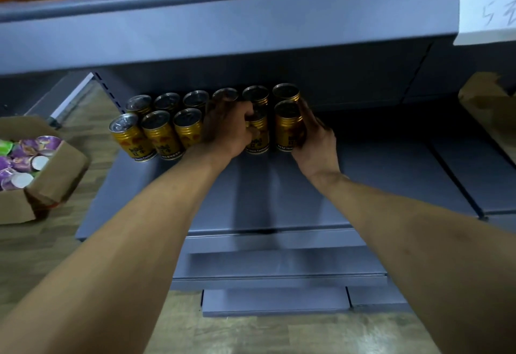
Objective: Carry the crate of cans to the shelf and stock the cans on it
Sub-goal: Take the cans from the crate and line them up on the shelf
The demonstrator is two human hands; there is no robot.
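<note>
At the shelf's (279,186) back-left corner, eleven or twelve upright gold cans (162,135) stand in two rows. The left hand (229,127) grips one front-row can, hiding the spot beside it; the right hand (312,141) holds the endmost can (287,127). Bare shelf lies rightward.

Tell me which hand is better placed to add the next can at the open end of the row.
Right, probably. The right hand holds the end can beside the bare shelf. The left hand is curled over the middle cans, with full rows on its other side.
</note>
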